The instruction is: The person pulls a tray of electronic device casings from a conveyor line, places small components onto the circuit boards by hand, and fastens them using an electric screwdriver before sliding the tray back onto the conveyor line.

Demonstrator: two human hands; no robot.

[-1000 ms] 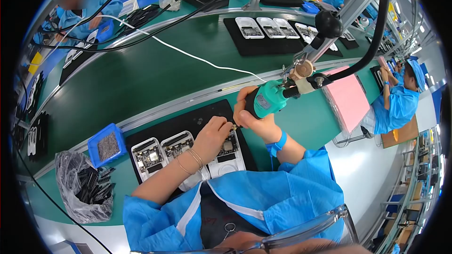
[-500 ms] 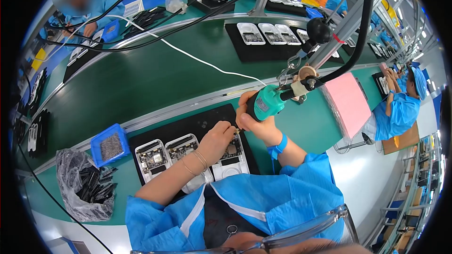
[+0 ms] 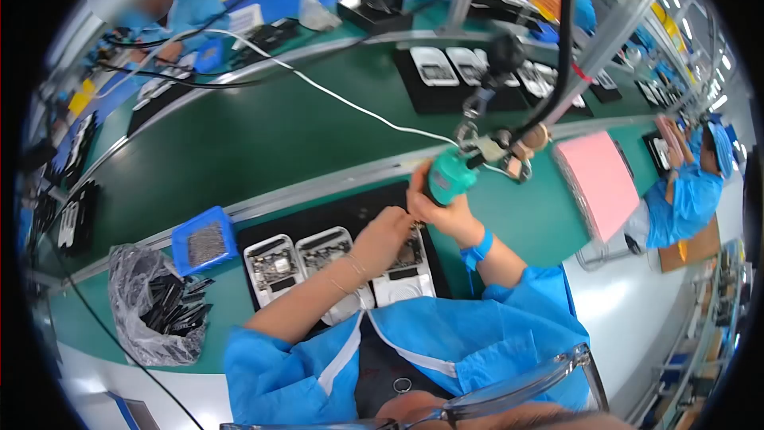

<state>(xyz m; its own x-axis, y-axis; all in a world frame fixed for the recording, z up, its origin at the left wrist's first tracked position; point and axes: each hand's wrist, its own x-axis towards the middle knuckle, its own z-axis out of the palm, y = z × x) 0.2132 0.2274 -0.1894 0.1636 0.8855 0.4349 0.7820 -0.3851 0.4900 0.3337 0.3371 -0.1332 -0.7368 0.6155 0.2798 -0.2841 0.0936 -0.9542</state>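
Note:
My right hand is wrapped round a green and black power tool, which hangs from a black cable and a metal hook. Its lower end is hidden by my fingers. My left hand is closed over the top of the rightmost white housing, close beside the right hand; what its fingertips hold is too small to name. A circuit board shows partly inside that housing. Two more white housings with boards, one at the left and one in the middle, lie on the black mat.
A blue tray of small parts and a plastic bag of black pieces are at the left. Pink sheets lie at the right. More housings sit across the green belt. Co-workers are at the upper left, top and right.
The whole view has shifted, so the bench appears further right and slightly lower. My right hand still grips the tool, and my left hand stays at the same housing.

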